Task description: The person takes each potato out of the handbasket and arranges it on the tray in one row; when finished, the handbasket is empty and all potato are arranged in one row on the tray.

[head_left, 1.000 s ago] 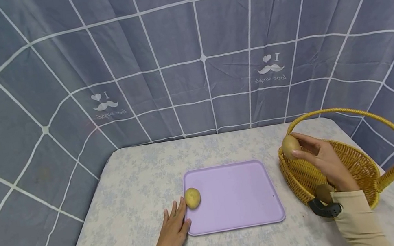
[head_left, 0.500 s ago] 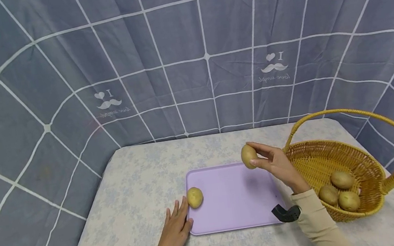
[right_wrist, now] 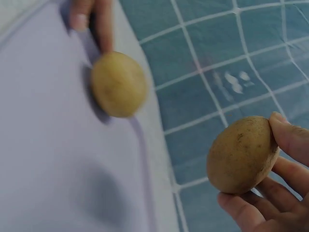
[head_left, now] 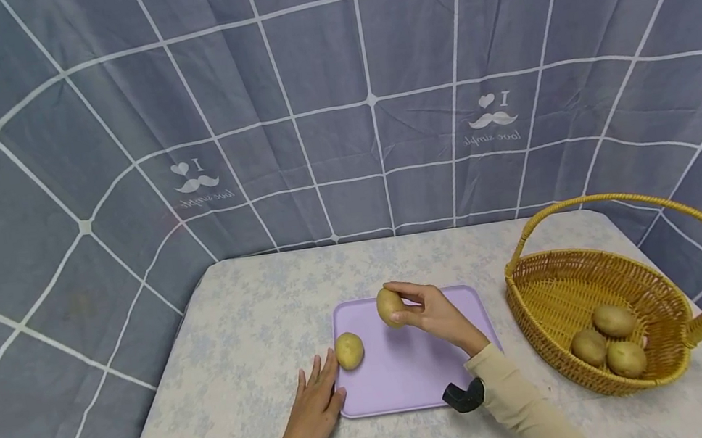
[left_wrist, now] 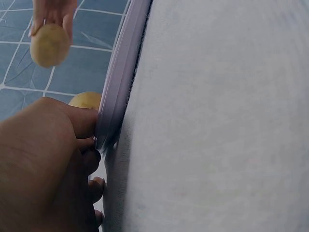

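In the head view my right hand holds a potato between thumb and fingers above the lilac tray. The right wrist view shows that same brown-yellow potato raised off the tray, its shadow below. Another potato lies on the tray at its left edge. Close beside it, my left hand rests with fingers extended along the tray's left rim. From the left wrist view, the left thumb and fingers touch that rim.
A yellow wicker basket with a tall arched handle stands at the right, with 3 potatoes inside. A pale floral cloth covers the table. Behind hangs a blue-grey curtain with white grid lines.
My right hand has carried a potato out of the basket and leftward over the tray, now lower than half a second ago. My left hand has stayed at the tray's left edge.
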`<state>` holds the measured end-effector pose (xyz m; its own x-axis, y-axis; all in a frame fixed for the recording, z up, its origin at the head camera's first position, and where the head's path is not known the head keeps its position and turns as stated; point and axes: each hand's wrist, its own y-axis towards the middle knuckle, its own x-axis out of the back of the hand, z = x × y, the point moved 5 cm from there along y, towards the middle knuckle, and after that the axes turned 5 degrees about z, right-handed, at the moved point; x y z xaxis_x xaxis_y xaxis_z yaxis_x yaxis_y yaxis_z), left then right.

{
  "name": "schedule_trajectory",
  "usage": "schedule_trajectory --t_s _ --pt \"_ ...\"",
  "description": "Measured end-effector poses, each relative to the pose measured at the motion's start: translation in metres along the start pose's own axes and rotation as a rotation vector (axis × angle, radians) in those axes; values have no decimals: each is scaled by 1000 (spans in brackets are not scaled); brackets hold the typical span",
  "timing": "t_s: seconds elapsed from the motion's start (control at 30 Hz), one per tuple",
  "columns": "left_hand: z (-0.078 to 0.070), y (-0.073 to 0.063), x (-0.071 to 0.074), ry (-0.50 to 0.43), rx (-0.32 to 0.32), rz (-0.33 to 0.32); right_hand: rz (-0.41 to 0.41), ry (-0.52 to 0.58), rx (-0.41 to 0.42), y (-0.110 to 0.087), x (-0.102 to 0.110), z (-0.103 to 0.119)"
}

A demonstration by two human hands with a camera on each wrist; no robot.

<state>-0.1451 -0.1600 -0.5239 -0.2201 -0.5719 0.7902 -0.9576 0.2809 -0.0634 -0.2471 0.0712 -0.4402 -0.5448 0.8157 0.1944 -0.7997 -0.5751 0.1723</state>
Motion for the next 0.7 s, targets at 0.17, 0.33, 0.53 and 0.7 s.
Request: schedule_trajectory --t_s 0.17,0.33,0.53,0.7 --pt "1 1 -1 5 -2 -3 44 -19 -22 5 -19 -12" --pt "1 0 -1 -3 -5 1 71 -84 -24 7 -31 -24" --pt "1 0 -1 -5 -4 -1 101 -126 -27 7 -43 -32" --pt "0 0 1 -5 -2 -4 119 -174 -32 7 -51 -35"
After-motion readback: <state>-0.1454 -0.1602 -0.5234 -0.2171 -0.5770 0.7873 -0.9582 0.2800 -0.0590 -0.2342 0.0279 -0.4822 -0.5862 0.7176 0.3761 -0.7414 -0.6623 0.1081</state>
